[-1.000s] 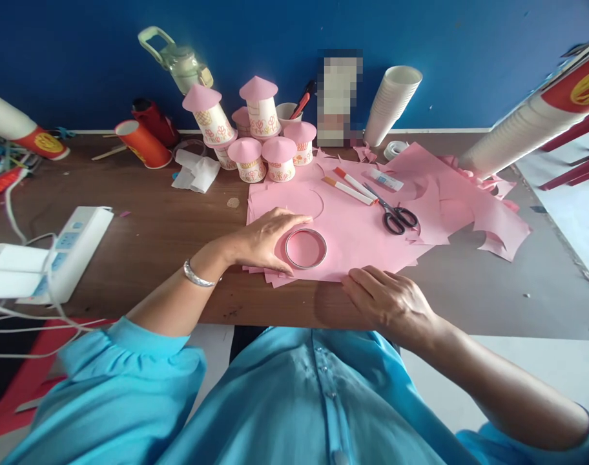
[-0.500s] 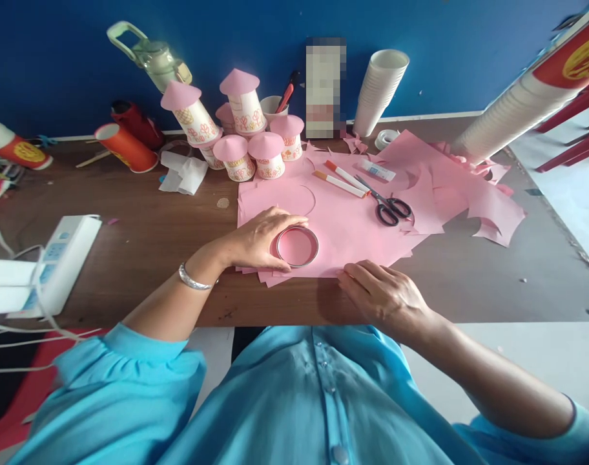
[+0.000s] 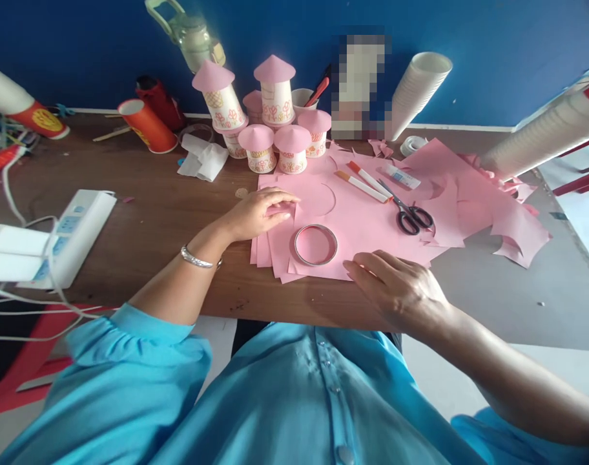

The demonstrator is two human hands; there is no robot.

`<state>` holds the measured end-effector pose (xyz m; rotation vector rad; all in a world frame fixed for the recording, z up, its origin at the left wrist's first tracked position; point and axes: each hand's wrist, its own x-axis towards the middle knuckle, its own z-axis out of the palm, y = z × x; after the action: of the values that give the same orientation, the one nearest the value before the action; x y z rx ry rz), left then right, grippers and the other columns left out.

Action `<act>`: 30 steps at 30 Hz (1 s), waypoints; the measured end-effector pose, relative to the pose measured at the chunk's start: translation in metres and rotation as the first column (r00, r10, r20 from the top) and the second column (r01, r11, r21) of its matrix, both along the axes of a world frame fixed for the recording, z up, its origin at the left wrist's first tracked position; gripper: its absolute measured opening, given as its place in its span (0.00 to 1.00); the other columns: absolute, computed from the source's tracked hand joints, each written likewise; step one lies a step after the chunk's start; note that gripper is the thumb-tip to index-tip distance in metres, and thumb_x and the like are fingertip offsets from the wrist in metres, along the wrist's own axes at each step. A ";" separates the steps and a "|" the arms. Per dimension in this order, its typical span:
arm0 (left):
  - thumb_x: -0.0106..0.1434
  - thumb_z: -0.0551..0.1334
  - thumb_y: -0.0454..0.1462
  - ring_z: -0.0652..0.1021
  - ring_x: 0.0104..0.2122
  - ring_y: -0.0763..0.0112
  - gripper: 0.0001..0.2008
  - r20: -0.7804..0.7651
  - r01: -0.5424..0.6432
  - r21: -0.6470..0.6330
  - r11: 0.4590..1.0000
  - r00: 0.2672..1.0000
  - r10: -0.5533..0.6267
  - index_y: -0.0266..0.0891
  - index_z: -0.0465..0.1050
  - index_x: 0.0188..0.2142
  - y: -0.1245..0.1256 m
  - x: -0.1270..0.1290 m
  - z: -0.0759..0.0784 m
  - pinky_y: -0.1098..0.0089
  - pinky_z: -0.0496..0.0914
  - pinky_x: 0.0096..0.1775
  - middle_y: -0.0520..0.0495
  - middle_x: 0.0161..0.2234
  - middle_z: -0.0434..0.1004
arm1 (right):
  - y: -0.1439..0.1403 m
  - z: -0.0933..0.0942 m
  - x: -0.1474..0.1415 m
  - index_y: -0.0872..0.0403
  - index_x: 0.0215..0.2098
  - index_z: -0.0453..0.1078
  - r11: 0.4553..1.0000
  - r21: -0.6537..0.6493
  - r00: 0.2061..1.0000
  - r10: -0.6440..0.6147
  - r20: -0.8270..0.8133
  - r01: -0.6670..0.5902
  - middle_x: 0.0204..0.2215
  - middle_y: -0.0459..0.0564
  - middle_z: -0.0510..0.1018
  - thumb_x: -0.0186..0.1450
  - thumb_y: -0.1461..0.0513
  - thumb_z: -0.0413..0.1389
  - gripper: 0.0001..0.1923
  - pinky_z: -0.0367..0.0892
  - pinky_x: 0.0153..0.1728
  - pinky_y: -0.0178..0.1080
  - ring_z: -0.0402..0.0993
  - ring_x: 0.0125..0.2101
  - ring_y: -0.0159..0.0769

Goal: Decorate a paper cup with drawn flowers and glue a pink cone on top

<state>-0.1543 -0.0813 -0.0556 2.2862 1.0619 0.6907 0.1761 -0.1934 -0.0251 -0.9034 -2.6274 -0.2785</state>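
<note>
Your left hand (image 3: 256, 216) lies flat and open on the pink paper sheets (image 3: 362, 223) near the front edge of the desk (image 3: 144, 219), holding nothing. Your right hand (image 3: 401, 290) rests relaxed on the sheets' front edge. The metal ring (image 3: 316, 245) lies free between them, touching neither hand. With nothing pressing it, the ring could slide on the loose stack. No writing is readable.
</note>
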 end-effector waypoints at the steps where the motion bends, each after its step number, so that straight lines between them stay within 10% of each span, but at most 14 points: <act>1: 0.72 0.63 0.37 0.81 0.58 0.60 0.16 -0.005 0.006 0.014 1.000 1.000 -0.006 0.41 0.78 0.57 0.002 0.001 -0.003 0.55 0.76 0.62 0.41 0.57 0.83 | 0.002 0.000 -0.005 0.55 0.41 0.78 1.000 -0.002 1.000 0.021 0.008 -0.021 0.33 0.47 0.80 0.75 0.70 0.53 0.11 0.58 0.26 0.36 0.70 0.31 0.30; 30: 0.70 0.62 0.31 0.77 0.58 0.59 0.16 -0.104 0.068 0.036 0.997 0.993 -0.064 0.46 0.83 0.51 0.006 0.003 -0.009 0.51 0.70 0.65 0.45 0.57 0.81 | 0.018 -0.006 -0.036 0.54 0.33 0.72 0.997 0.003 0.992 0.075 0.104 -0.076 0.31 0.47 0.76 0.72 0.74 0.53 0.14 0.56 0.29 0.38 0.65 0.30 0.32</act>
<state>-0.1513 -0.0756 -0.0647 2.4016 1.0226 0.5780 0.1405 -0.1753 -0.0311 -0.8050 -2.7471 -0.3235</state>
